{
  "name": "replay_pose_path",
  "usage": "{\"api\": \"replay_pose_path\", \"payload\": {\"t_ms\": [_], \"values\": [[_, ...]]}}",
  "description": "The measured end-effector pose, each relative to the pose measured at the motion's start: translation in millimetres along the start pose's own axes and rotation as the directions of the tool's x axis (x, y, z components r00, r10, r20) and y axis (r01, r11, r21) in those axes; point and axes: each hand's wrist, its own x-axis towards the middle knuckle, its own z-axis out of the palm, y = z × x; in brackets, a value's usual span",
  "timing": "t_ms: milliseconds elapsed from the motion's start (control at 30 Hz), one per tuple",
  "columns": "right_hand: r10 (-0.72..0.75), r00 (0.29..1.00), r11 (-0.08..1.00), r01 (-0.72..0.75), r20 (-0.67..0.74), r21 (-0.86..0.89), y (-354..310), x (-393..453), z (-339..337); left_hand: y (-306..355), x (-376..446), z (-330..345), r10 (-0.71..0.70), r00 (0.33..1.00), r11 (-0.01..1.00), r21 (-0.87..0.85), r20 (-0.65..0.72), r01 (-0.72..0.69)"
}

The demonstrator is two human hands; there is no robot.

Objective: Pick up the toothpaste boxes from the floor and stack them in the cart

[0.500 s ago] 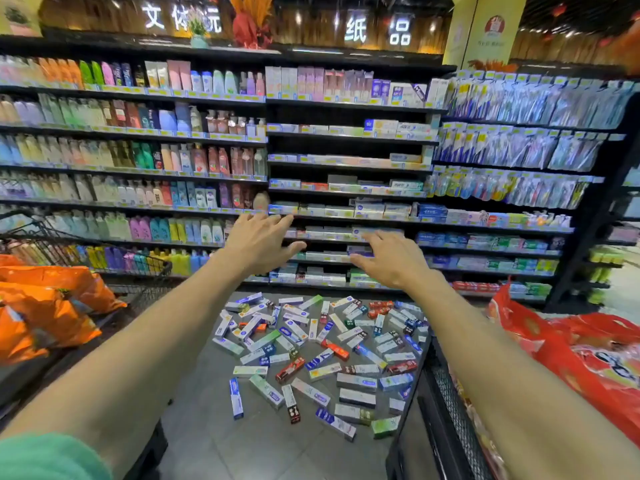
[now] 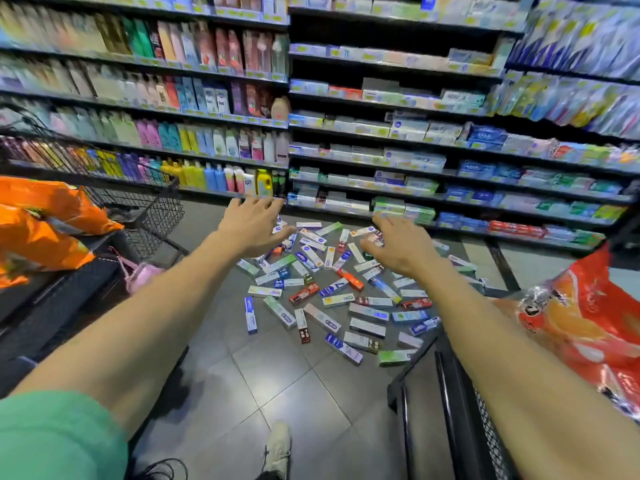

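Note:
Several toothpaste boxes [image 2: 332,292] lie scattered flat on the grey tiled floor in front of the shelves, in white, blue, green and red. My left hand [image 2: 251,225] is stretched out above the pile's far left side, fingers spread, holding nothing. My right hand [image 2: 398,245] reaches over the pile's far right side, fingers apart and empty. A black wire cart [image 2: 446,386] stands at the lower right, its rim next to my right forearm. Another black wire cart [image 2: 152,202] stands at the left.
Orange bags [image 2: 41,223] fill the left cart, and a red bag [image 2: 588,327] lies in the right cart. Stocked shelves [image 2: 381,133] run across the back. A pink item [image 2: 143,275] hangs by the left cart. My shoe [image 2: 277,448] is on the tiles below.
The view has tilted down and closer to the floor. Both hands have dropped from shelf height to just above the scattered boxes, still empty.

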Motion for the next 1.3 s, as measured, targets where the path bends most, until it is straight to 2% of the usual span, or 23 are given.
{"api": "replay_pose_path", "payload": {"t_ms": [367,633,867,1067,1300], "values": [[-0.048,0.982,0.998,0.054,0.183,-0.033,-54,179,65,-96,108,112,-0.087,0.977,0.989,-0.097,0.193,0.107],[-0.096,0.969,0.995,0.093,0.23,0.022,-84,288,109,-153,168,182,-0.157,0.95,0.971,-0.135,0.27,0.199],[-0.134,0.938,0.991,0.118,0.32,0.071,-97,385,166,-188,232,247,-0.193,0.892,0.952,-0.142,0.409,0.271],[-0.151,0.92,0.98,0.093,0.361,0.174,-107,472,221,-216,306,303,-0.215,0.863,0.944,-0.13,0.458,0.304],[-0.127,0.861,0.975,0.017,0.492,0.222,-126,539,319,-235,344,409,-0.249,0.792,0.9,-0.17,0.557,0.402]]}}
